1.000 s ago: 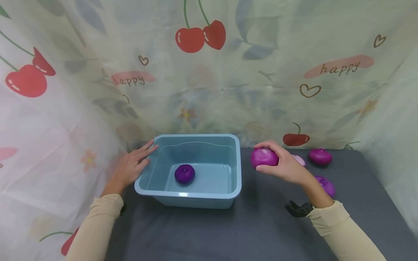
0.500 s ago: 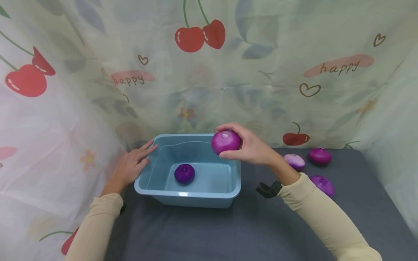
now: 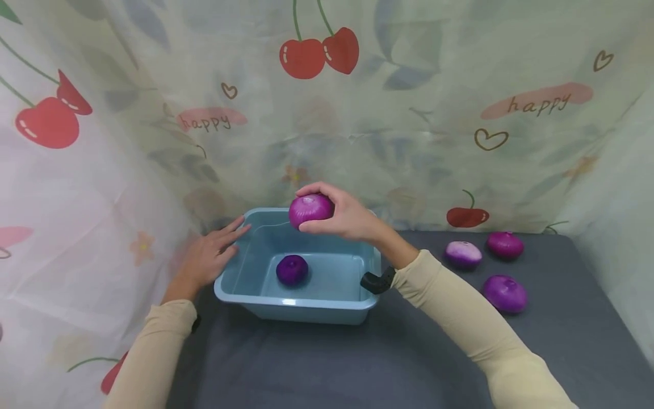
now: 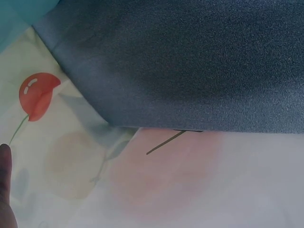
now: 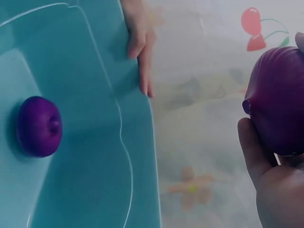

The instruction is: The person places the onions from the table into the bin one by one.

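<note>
My right hand (image 3: 344,215) grips a purple onion (image 3: 309,211) between thumb and fingers, above the back part of a blue plastic basin (image 3: 317,305). The right wrist view shows the held onion (image 5: 280,99) with its stubby tip pointing left. On the basin floor sits a darker purple onion (image 3: 292,270). My left hand (image 3: 206,258) rests on the basin's left rim, its fingers stretched out over the edge. Only one finger of the left hand (image 4: 5,185) shows in the left wrist view.
Right of the basin lie a pale-topped onion (image 3: 463,254), a reddish purple onion (image 3: 504,245) and a larger purple onion (image 3: 504,293) on the dark grey tablecloth (image 3: 317,363). A printed curtain (image 3: 419,153) stands behind and at both sides.
My right hand has carried its onion leftward from beside the basin to over it, uncovering the onions at the right. The left hand has stayed on the rim.
</note>
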`<state>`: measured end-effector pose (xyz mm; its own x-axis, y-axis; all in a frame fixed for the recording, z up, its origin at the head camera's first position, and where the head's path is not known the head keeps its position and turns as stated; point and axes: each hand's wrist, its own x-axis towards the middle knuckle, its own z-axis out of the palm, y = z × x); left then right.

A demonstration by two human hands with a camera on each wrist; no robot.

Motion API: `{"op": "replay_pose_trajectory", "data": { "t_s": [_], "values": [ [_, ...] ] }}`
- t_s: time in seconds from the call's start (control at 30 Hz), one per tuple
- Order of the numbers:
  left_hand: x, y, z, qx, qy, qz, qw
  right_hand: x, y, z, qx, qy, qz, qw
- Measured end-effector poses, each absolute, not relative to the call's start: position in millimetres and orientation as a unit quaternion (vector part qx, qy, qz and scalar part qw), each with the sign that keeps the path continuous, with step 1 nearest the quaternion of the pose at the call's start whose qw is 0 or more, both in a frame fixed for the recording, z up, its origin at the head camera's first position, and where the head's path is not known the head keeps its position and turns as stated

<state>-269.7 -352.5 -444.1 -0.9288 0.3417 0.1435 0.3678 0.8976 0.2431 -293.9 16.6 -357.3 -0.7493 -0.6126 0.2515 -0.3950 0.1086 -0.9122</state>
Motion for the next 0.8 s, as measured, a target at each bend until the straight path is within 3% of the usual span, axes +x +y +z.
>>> {"op": "replay_pose_trajectory", "data": {
  "t_s": [0.3,0.8],
  "values": [
    [-270,-351,-446,-0.164,-0.976,-0.133,0.045,-315,-16,-364,-0.388,0.752,-0.525,0.092],
    [-270,-352,-444,-0.171,-0.975,-0.134,0.045,-333,-64,-398,-0.357,0.776,-0.49,0.175]
  ]
}}
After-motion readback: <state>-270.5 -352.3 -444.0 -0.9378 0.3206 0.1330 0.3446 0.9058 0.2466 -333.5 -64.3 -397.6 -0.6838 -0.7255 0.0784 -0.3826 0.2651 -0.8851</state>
